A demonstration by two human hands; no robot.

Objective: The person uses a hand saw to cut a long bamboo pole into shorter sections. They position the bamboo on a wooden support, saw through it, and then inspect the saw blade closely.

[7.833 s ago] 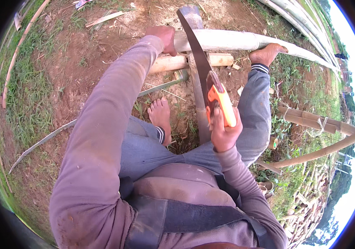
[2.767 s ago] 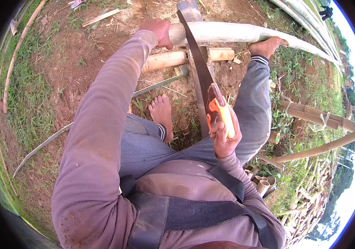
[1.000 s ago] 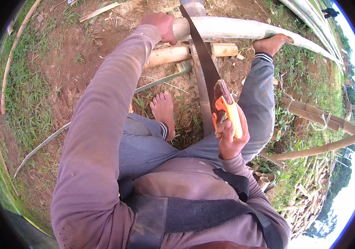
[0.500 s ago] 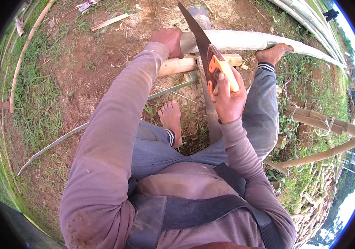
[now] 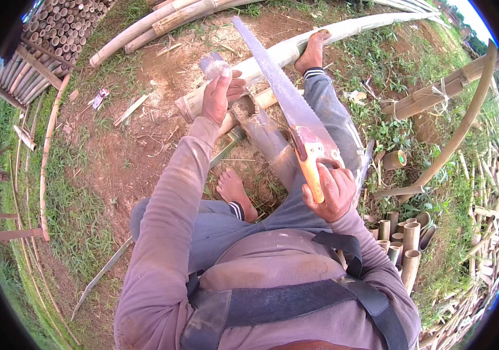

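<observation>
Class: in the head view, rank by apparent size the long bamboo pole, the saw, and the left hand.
1. Bamboo pole, longest.
2. Saw, though nearer the camera, so its size is flattered.
3. Left hand, clearly smallest.

Bare dirt (image 5: 144,146) left of the bamboo pole (image 5: 278,55); cut tubes (image 5: 401,245) crowd right.

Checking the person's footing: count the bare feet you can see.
2. One foot rests on the long pale bamboo pole at the top; the other foot lies on the dirt, tucked beside the knee.
</observation>
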